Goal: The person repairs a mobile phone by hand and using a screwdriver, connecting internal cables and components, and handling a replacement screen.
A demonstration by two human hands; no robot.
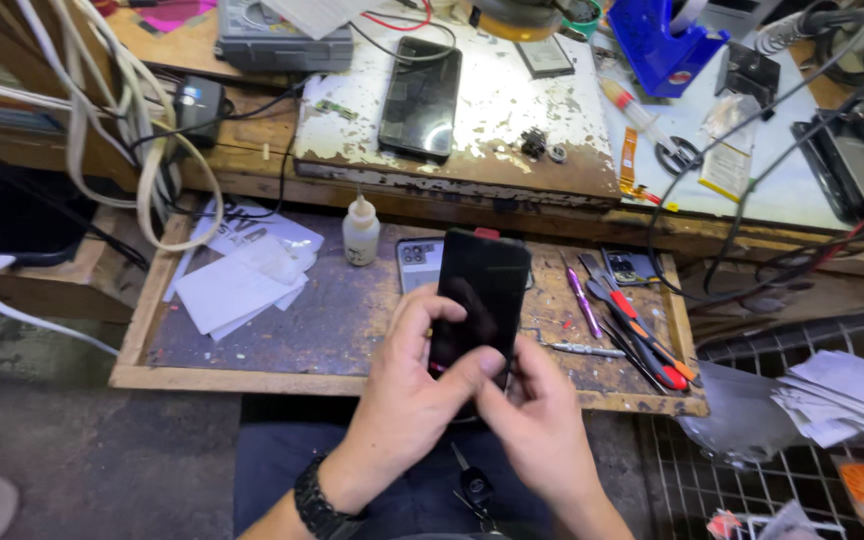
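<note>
Both forearms come up from the bottom edge and meet over the lap, the left hand (407,395), a black watch (320,505) at its wrist, slightly above the right hand (537,420). Beneath them a worn wooden pull-out tray (252,375) carries white papers (237,280), a small white bottle (360,230), a phone back cover (417,262) and a row of hand tools (632,325). Behind it, a chipped white bench (512,110) holds a second black phone (422,98). The left fingers curl around a black smartphone (480,295), thumb across its lower glass; the right fingers pinch its bottom edge. It stands tilted, screen towards the camera, above the tray's front edge.
</note>
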